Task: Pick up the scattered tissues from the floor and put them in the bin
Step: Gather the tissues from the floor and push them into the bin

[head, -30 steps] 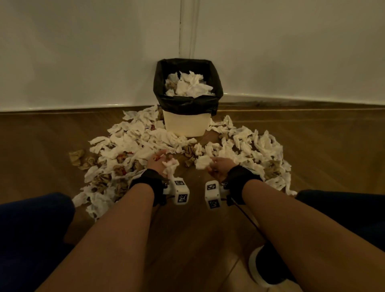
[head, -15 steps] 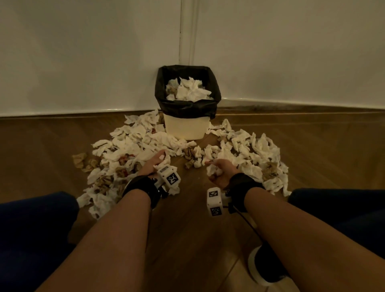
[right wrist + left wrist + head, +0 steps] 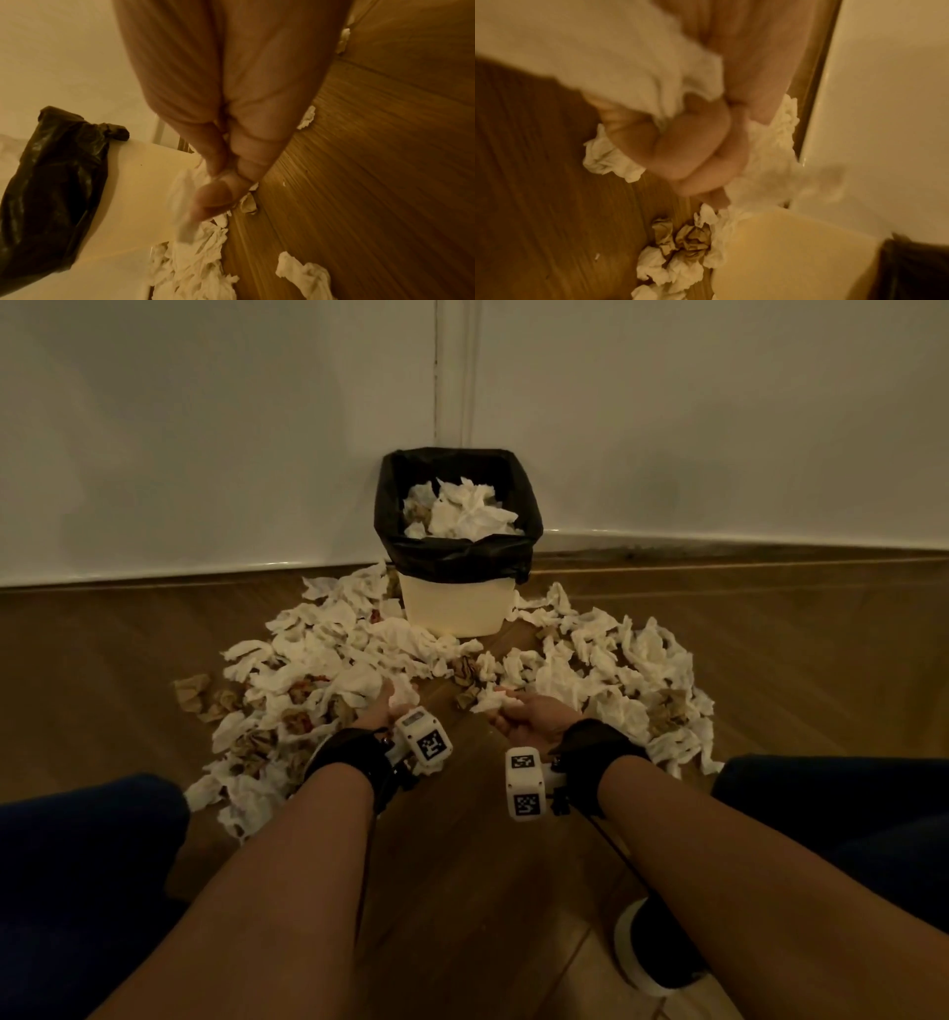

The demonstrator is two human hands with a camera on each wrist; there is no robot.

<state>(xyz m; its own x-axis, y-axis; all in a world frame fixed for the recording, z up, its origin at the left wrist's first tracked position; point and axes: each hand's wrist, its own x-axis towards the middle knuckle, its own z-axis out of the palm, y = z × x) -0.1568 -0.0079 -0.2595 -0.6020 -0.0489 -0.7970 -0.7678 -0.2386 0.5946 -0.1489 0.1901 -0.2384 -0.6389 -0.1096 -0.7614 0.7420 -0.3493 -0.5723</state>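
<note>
A cream bin [image 3: 454, 608] with a black liner [image 3: 457, 552] stands in the wall corner, tissues heaped inside. White and brown crumpled tissues [image 3: 328, 660] lie scattered on the wooden floor on both sides of it. My left hand [image 3: 382, 706] grips a white tissue [image 3: 403, 697] just above the left pile; the left wrist view shows its fingers [image 3: 680, 146] curled round the tissue [image 3: 618, 67]. My right hand [image 3: 529, 719] pinches a white tissue [image 3: 493, 701] near the floor in front of the bin; in the right wrist view the thumb [image 3: 218, 196] presses that blurred tissue [image 3: 182, 209].
White walls meet behind the bin. My knees in dark blue trousers [image 3: 87, 875] flank both forearms. A white shoe [image 3: 647, 952] rests at the lower right. Bare wooden floor [image 3: 462, 814] lies between my wrists and in front of the piles.
My left hand turned and closed on a tissue at the edge of the left pile. My right hand lifted slightly with its tissue. The view has tilted down a little.
</note>
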